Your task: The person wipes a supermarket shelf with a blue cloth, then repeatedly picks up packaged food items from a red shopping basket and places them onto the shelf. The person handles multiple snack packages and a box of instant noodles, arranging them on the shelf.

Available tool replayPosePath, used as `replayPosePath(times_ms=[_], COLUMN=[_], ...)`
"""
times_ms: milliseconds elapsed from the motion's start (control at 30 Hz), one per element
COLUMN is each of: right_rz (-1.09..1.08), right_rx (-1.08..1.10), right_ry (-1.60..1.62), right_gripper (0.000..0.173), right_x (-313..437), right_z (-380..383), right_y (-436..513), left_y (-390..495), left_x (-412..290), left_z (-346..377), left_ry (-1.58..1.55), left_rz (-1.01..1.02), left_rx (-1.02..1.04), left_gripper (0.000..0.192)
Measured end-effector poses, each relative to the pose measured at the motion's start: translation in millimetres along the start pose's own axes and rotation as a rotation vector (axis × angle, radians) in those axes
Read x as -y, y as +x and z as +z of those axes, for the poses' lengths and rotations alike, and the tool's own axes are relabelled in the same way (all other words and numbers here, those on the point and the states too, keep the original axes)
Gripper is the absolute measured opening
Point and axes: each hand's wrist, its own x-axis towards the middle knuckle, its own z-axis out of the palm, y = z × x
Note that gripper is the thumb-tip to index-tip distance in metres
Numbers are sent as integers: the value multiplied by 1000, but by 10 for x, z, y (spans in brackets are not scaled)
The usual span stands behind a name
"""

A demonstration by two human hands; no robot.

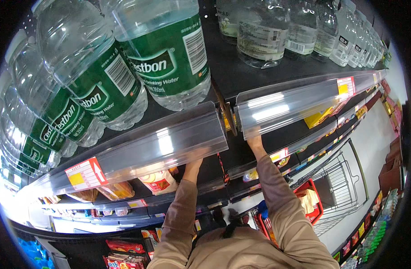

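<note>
Both of my arms reach forward beneath the top shelf's clear plastic label rail. My left hand [196,155] shows partly through the left rail section [148,148]; its fingers are hidden or blurred. My right hand [255,140] reaches under the right rail section [292,101], with its fingertips out of sight. What either hand touches cannot be told. Above stand Cestbon water bottles with green labels [165,57] at the left and clear bottles with pale labels [262,37] at the right. Below my left hand's rail lies a white and red food bag [158,181].
A wire shopping cart [339,188] and a red basket [314,201] stand on the floor at the right. Lower shelves carry packaged goods, including a yellow box [318,116]. Red packets [124,247] sit at the bottom left. A metal shelf upright [229,117] divides the rails.
</note>
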Motion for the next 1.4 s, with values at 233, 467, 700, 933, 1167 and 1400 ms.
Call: replayPosePath(times_ms=[233,467,700,933,1167,1400], right_rz=[-113,8,-25,70,664,1129], right_rx=[-63,-43,-59,-182,-629,-559], right_ry=[53,1,160,170,-75,-712], right_gripper=[22,25,42,37,34,53], right_x=[-463,129,417,444,-699,-892], right_z=[76,24,-386,-1626,-3134,-2987], right_y=[41,-10,-327,-1625,-3704,-5335], left_y=[64,63,-20,-63,-55,-322], left_x=[224,324,24,-157,-170,-572], left_z=[75,-93,8,-15,-73,182], left_ry=[169,253,-97,66,134,106], left_rz=[16,48,104,122,76,-28], left_rx=[-9,-25,-137,-115,-154,-349], left_gripper=[60,62,57,44,42,39])
